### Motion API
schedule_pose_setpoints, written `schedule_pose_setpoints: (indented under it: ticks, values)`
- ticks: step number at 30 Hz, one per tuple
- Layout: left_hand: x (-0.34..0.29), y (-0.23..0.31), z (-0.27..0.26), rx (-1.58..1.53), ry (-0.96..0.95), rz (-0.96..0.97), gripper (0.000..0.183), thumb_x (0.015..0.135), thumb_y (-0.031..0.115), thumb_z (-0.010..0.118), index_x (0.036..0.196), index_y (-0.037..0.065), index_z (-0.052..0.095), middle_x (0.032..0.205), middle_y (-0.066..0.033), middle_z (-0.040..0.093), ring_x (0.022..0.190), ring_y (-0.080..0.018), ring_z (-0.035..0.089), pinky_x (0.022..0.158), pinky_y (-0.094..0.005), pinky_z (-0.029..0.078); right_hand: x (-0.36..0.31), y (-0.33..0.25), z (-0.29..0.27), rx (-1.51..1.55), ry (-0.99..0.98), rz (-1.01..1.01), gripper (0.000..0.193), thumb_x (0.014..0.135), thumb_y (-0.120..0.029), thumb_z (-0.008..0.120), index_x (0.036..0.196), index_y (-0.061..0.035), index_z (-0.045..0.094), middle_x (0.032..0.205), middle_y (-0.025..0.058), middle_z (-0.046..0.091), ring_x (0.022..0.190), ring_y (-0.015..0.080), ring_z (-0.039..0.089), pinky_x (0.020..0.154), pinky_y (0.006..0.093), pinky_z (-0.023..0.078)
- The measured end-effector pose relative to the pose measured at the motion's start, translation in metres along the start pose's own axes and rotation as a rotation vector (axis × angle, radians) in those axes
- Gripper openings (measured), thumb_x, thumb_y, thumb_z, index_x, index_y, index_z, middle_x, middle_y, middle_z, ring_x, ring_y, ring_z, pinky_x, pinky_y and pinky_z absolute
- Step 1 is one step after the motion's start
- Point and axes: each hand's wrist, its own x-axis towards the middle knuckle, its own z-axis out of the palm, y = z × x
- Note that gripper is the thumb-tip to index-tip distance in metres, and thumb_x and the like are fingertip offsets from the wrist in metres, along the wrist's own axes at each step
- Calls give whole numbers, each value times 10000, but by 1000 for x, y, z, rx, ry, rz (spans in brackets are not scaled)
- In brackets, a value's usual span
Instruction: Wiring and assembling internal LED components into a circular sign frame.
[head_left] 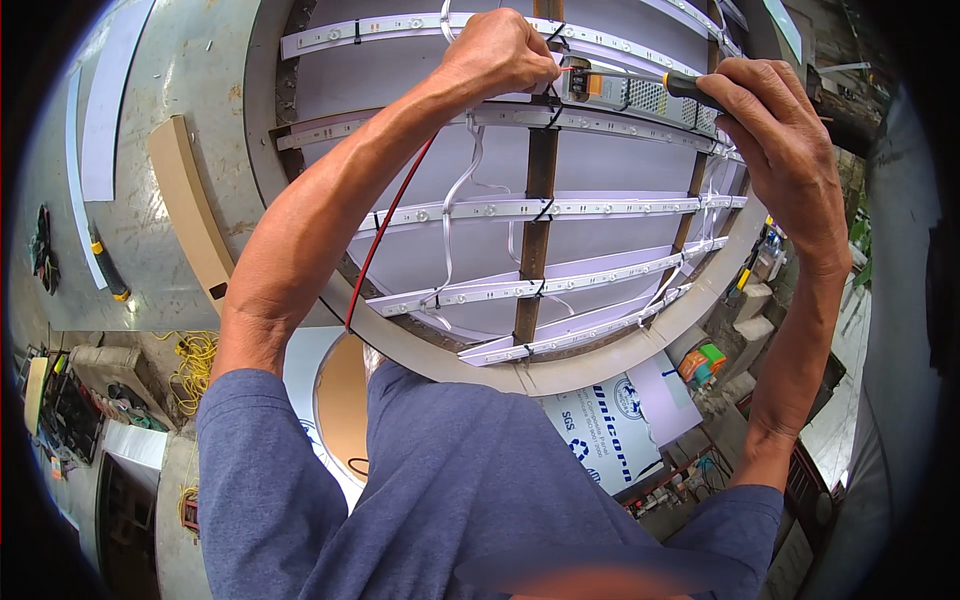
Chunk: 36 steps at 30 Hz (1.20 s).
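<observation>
Round LED light frame (520, 377), before the person's torso (480, 460); LED strips (590, 208) crossing it. Toward its far edge: right hand (780, 130), fingers curled round screwdriver (690, 89); power supply (648, 98); left hand (500, 50), closed, pinching red wire (566, 68).

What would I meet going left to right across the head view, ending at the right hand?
Yellow-and-black tool handle, curved brown strip, left hand, dark terminal block, screwdriver, right hand.
</observation>
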Motion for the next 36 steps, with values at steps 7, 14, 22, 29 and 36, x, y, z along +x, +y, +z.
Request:
schedule_pose_setpoints:
  ticks: [7, 14, 22, 29, 36]
  values:
    - [-3, 8, 5, 207, 100, 112, 253, 717, 256, 747, 864, 60, 807, 730, -115, 739, 647, -233, 695, 644, -387, 567, 0, 3, 0, 3, -10, -15, 346, 779, 16, 728, 1108, -85, 694, 1099, 44, 650, 1056, 234, 630, 922, 349, 590]
    - [-2, 9, 4, 172, 85, 97, 267, 692, 261, 747, 867, 68, 809, 708, -117, 731, 627, -242, 690, 637, -394, 567, 1, 3, -2, 12, -15, 12, 363, 773, 23, 726, 1112, -101, 696, 1113, 41, 660, 1071, 239, 628, 935, 352, 585]
    - [-1, 8, 3, 182, 84, 110, 244, 694, 243, 735, 858, 81, 812, 689, -112, 724, 621, -232, 687, 636, -386, 568, 8, 2, 1, -21, 6, -61, 395, 789, 30, 707, 1153, -118, 674, 1141, 52, 652, 1079, 253, 625, 940, 357, 582]
    - [-2, 12, 1, 214, 54, 123, 263, 764, 229, 722, 917, 29, 796, 772, -141, 736, 658, -207, 678, 639, -340, 543, 10, 6, -4, -20, -18, -56, 382, 782, 19, 714, 1136, -120, 683, 1105, 45, 649, 1017, 226, 629, 890, 329, 594]
    - [-7, 18, 4, 283, 78, 164, 213, 808, 188, 731, 959, 54, 797, 789, -143, 744, 645, -203, 683, 608, -333, 551, 11, 7, -4, 1, -47, -42, 366, 758, 15, 737, 1104, -91, 682, 1083, 33, 641, 963, 200, 629, 869, 315, 595]
